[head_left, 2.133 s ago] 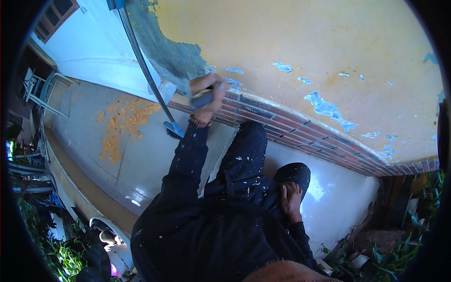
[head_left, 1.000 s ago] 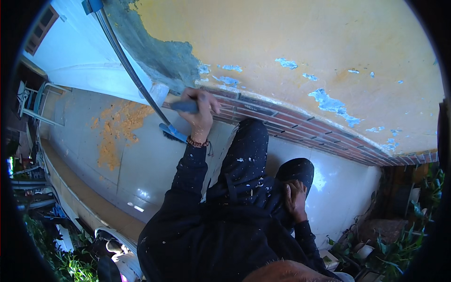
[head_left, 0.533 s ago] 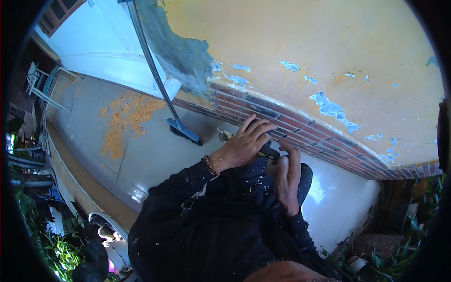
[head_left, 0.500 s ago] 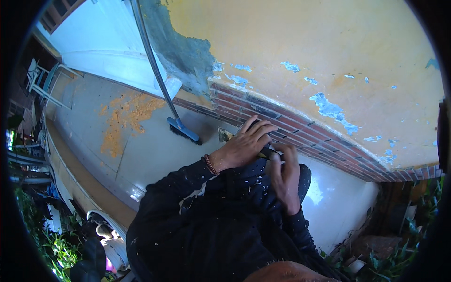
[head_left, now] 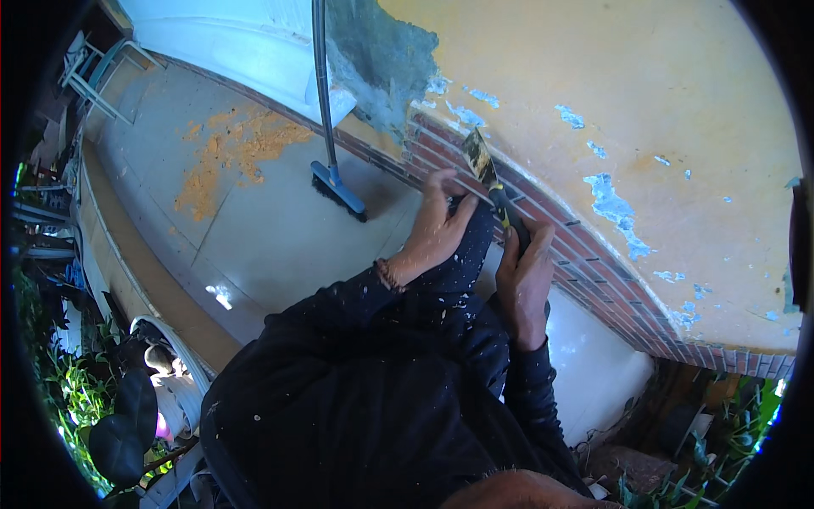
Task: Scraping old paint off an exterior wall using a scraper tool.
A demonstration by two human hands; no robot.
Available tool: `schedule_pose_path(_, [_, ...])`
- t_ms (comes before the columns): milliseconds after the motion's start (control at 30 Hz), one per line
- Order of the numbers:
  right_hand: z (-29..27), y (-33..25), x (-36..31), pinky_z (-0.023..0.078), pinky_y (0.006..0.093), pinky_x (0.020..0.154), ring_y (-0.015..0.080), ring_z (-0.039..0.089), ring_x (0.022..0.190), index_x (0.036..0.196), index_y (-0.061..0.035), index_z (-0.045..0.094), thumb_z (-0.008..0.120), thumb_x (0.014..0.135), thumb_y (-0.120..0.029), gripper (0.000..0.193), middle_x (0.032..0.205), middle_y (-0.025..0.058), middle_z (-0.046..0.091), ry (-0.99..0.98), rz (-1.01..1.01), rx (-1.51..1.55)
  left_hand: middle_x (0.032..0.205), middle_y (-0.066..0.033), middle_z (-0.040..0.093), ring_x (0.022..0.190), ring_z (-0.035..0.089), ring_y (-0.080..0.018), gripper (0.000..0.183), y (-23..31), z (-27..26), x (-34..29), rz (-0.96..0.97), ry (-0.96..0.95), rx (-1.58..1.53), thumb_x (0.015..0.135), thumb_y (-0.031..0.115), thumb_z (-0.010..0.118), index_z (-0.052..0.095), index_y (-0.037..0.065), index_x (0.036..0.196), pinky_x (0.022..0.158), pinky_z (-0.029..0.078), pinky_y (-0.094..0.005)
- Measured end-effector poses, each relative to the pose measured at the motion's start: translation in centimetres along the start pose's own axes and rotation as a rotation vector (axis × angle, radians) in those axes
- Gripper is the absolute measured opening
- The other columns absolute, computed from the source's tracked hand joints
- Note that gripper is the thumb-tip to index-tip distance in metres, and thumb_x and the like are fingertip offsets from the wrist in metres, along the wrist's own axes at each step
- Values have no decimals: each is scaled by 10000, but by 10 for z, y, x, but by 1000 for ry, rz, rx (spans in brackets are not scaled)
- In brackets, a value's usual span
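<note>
My right hand (head_left: pixel 526 276) is wrapped round the black handle of a putty knife (head_left: pixel 480 159). Its stained blade points up toward the top edge of the brick-patterned strip (head_left: pixel 585 246) at the wall's foot; whether it touches is unclear. Beside it, my left hand (head_left: pixel 431 233) is at my raised knee, thumb and forefinger apart, with nothing seen in it. Some of its fingers are hidden. Above the strip rises a yellow wall (head_left: pixel 610 76), its paint flaked off in pale blue patches (head_left: pixel 616 208).
Left of my hands, a blue broom (head_left: pixel 339 188) leans with its bristles on the tiled floor (head_left: pixel 263 246). Orange paint flakes (head_left: pixel 233 153) lie scattered there. A chair (head_left: pixel 93 76) stands at the far left, and plants (head_left: pixel 76 390) line the lower left.
My right hand has turned the putty knife so its blade points up at the wall. My left hand has come away from the tool. The view has shifted.
</note>
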State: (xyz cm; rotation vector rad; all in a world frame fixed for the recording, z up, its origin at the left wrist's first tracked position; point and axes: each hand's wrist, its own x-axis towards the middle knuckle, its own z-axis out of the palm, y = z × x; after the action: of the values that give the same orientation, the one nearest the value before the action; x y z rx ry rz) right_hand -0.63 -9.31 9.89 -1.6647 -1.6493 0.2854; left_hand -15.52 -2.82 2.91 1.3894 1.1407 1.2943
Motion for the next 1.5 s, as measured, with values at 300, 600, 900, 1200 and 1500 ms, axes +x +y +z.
schedule_pose_path(300, [17,-9,35,516,562,673,514,678,824,1226,-11,421,623,992,-143,336,899,292,685,-144,18,-83,1053,-24,715,1011,615,-90,313,21,19,43,-229,-262,-458,1082,329,584,635,39,1189,886,497,-258])
schedule_pose_path(600, [1,22,15,533,377,867,271,737,979,1346,-33,567,568,1083,-344,407,1017,232,747,-182,218,129,1202,-72,716,1090,641,-172,584,-87,-158,30,-529,-252,48,1019,527,602,654,25,1311,945,469,-290])
schedule_pose_path(900, [1,40,-24,524,410,975,294,697,1131,1321,-39,636,583,1074,-359,407,1211,214,724,-258,396,190,1060,-63,742,932,672,-183,567,-143,-222,-87,-832,-693,527,973,553,615,742,35,1163,831,543,-348])
schedule_pose_path(1200, [-1,40,-32,524,411,981,301,700,1083,1323,-83,648,569,1076,-389,401,1205,199,727,-232,296,208,1272,-84,697,1092,683,-209,471,-131,-252,-127,-1230,-1034,124,1003,376,605,668,47,1334,968,562,-374])
schedule_pose_path(1500, [-6,49,-41,535,399,930,279,705,1043,1296,-78,660,570,1077,-381,384,1134,180,745,-248,382,193,1288,-108,664,1185,618,-174,532,-143,-284,-152,-1281,-932,-241,945,146,729,558,-30,1417,1037,505,-320])
